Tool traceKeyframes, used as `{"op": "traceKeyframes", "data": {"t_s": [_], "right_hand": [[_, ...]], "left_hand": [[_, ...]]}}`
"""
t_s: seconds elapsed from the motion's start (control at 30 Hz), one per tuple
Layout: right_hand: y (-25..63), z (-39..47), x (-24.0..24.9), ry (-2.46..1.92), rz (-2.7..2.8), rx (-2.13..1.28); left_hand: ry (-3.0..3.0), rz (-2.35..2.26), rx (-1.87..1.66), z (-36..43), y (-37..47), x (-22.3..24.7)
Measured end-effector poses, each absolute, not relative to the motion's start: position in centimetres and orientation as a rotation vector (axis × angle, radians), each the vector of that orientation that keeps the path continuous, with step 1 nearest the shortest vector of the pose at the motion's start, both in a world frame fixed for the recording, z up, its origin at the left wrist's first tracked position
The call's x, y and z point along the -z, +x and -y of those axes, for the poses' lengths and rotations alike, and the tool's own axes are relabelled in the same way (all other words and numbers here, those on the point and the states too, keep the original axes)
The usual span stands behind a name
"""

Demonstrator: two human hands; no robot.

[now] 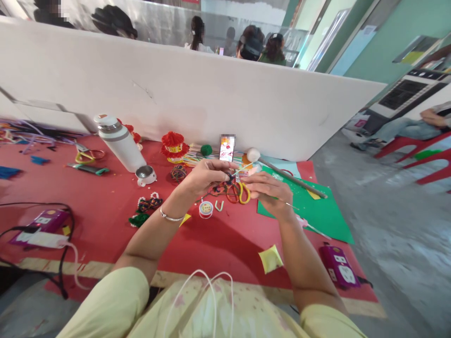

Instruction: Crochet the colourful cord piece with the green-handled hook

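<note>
Over the red table [225, 249], my left hand [207, 177] pinches a small dark piece of yarn work [229, 179]. A pale green strip [243, 170] rises from that piece toward my right hand. My right hand [269, 190] is closed around a thin metal hook or needle [291, 205], whose end sticks out past the wrist side. Between and just beneath my hands lie scissors with yellow and red handles [244, 192]. Nearer to me are a white spool [206, 209] and a bent pale green piece [219, 205].
A white flask [121, 145], metal-lined cup [145, 175] and yarn ball [178, 173] stand left. A phone [226, 148] leans on the white partition [197, 98]. Right are a green sheet [317, 211], stick [292, 177] and purple box [340, 266]. People sit beyond.
</note>
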State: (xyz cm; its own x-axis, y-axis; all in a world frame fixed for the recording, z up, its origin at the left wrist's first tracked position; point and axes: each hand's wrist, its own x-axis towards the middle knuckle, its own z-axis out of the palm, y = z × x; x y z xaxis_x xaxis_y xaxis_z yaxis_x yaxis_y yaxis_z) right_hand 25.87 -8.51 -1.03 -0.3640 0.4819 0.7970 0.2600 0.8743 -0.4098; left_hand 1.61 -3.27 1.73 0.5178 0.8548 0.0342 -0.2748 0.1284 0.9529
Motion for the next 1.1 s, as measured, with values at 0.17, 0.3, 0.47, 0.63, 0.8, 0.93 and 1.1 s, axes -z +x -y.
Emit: {"op": "traceKeyframes", "data": {"t_s": [0.17,0.3,0.47,0.63,0.8,0.93,1.1], "right_hand": [[26.1,8.7,0.5,-0.543,1.996,-0.313],[26.0,8.8,0.4,-0.541,1.966,-0.31],[26.2,8.9,0.7,-0.551,1.974,-0.253],[26.4,9.4,0.2,-0.596,2.091,0.03],[25.9,9.8,-0.1,-0.593,2.123,0.095],[25.8,9.7,0.3,-0.647,1.876,-0.335],[25.8,9.5,1.0,-0.729,1.723,-0.596]], "left_hand": [[1.183,-0.608,-0.773,3.2,1.3,-2.2],[1.151,-0.58,-0.732,3.2,1.3,-2.0],[1.107,-0.56,-0.783,3.1,1.8,-1.5],[1.071,-0.582,-0.828,3.1,1.9,-1.6],[1.113,-0.609,-0.821,3.0,1.8,-1.6],[1.172,-0.637,-0.816,3.0,1.6,-1.6],[1.181,-0.584,-0.816,2.9,1.7,-1.7]]}}
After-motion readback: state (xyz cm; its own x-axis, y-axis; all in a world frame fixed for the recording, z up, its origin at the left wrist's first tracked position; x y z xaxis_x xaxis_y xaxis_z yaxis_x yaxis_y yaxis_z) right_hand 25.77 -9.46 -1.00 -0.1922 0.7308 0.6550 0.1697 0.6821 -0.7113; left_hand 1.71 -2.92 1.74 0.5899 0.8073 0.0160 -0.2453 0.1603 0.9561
